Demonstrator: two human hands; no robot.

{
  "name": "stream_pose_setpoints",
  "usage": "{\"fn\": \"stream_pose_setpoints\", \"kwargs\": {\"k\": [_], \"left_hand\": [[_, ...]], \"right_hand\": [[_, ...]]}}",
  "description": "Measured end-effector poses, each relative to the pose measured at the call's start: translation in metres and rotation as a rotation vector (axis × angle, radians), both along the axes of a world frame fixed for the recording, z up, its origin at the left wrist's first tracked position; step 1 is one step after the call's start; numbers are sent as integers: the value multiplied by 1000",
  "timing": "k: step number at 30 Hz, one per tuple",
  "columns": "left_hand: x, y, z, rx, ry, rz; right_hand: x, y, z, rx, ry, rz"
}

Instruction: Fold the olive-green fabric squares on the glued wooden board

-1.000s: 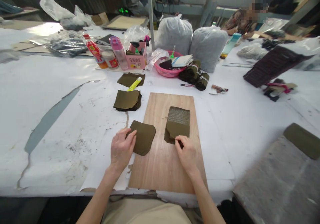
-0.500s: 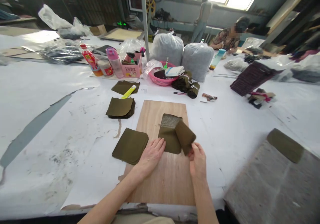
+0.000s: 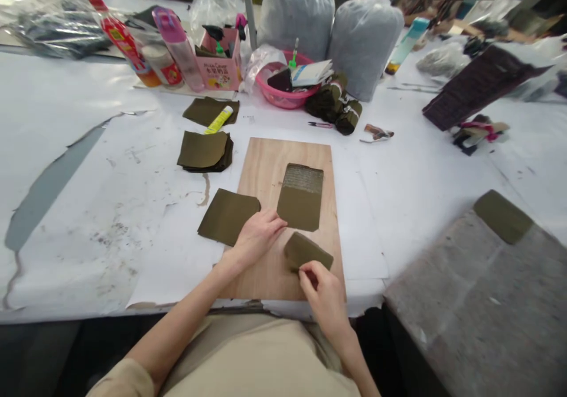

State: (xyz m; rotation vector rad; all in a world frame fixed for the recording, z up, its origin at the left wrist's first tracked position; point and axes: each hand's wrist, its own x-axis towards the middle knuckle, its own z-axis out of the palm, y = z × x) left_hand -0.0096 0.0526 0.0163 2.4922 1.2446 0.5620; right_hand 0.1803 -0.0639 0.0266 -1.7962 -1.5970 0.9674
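A dark olive fabric piece (image 3: 300, 208) with a greyish, streaked strip along its top lies flat on the wooden board (image 3: 261, 160). My left hand (image 3: 259, 234) rests on the board, its fingertips at the lower left corner of that piece and its fingers lightly bent. Closer to me, my right hand (image 3: 321, 288) pinches the lower edge of a smaller olive fabric flap (image 3: 309, 251), held tilted over the board. A stack of olive fabric pieces (image 3: 228, 215) overlaps the board's left edge, beside my left hand.
Farther left lie another olive stack (image 3: 204, 150) and a yellow tube (image 3: 219, 120) on more fabric. Behind stand a pink basket (image 3: 287, 97), a pink box (image 3: 219, 69), bottles and grey-filled bags (image 3: 296, 16). A grey padded surface (image 3: 478, 302) with an olive piece is at right.
My right hand has drawn the smaller fabric flap off the larger piece, toward me and left. The larger piece now shows whole. My view has tilted downward.
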Motion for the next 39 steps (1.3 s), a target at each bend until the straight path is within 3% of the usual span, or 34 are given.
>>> {"fn": "stream_pose_setpoints", "kwargs": {"k": [4,8,10,14,20,39], "left_hand": [[-10,-20,1,-141,-11,-173],[-14,-44,-12,-47,104,-240],[-16,-55,-16,37,148,-238],[-19,-67,-21,149,207,-233],[-22,-64,-22,166,194,-245],[-15,-46,-22,117,141,-271]], "right_hand": [[-28,-10,-8,-82,52,95],[-31,-11,-3,-144,163,234],[-28,-7,-4,-80,78,230],[-19,13,-11,164,-301,54],[-16,35,-19,244,-536,60],[-4,36,-25,218,-340,79]]}}
